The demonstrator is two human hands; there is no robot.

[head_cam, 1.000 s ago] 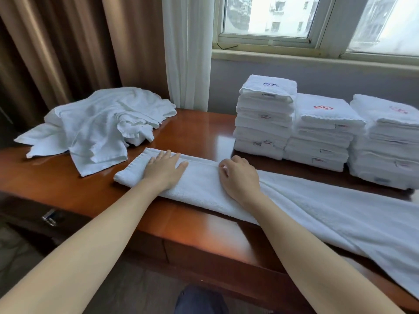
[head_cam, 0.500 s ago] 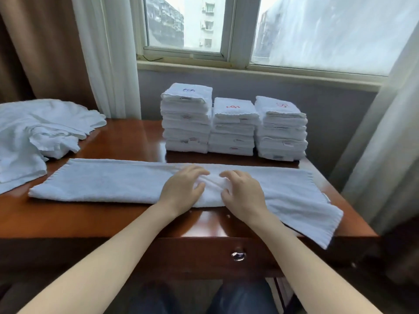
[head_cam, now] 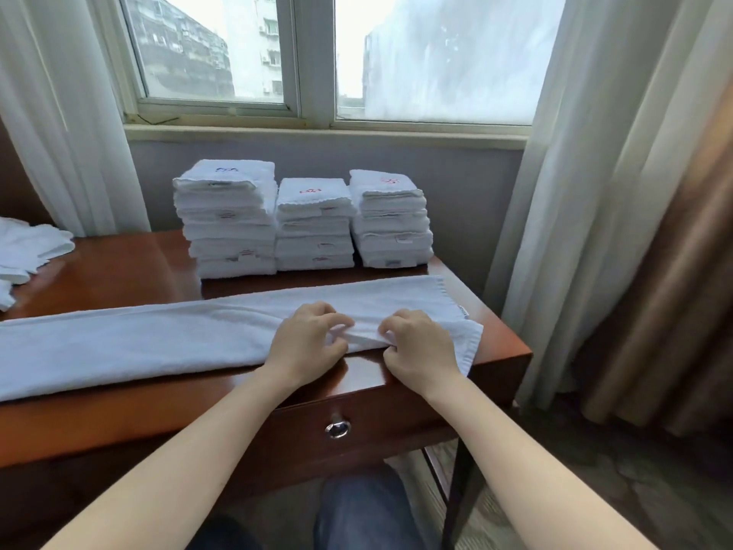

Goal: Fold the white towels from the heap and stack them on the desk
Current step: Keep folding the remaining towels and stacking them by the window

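A long white towel (head_cam: 131, 343), folded lengthwise into a strip, lies across the brown wooden desk (head_cam: 119, 267). Near its right end my left hand (head_cam: 307, 343) and my right hand (head_cam: 416, 347) sit side by side, fingers curled, each pinching the towel's near edge. The right end of the towel hangs a little over the desk's corner. Behind the towel stand three stacks of folded white towels (head_cam: 313, 224) against the wall. A corner of the unfolded heap (head_cam: 23, 252) shows at the far left.
The desk's right edge and corner lie just right of my right hand. A drawer with a metal ring pull (head_cam: 337, 427) sits below my hands. Curtains (head_cam: 618, 192) hang at the right, a sheer one at the left, and a window behind.
My hands slid right along the towel from its left end to near its right end, and now pinch its near edge. The view turned right, so the heap is mostly out of frame.
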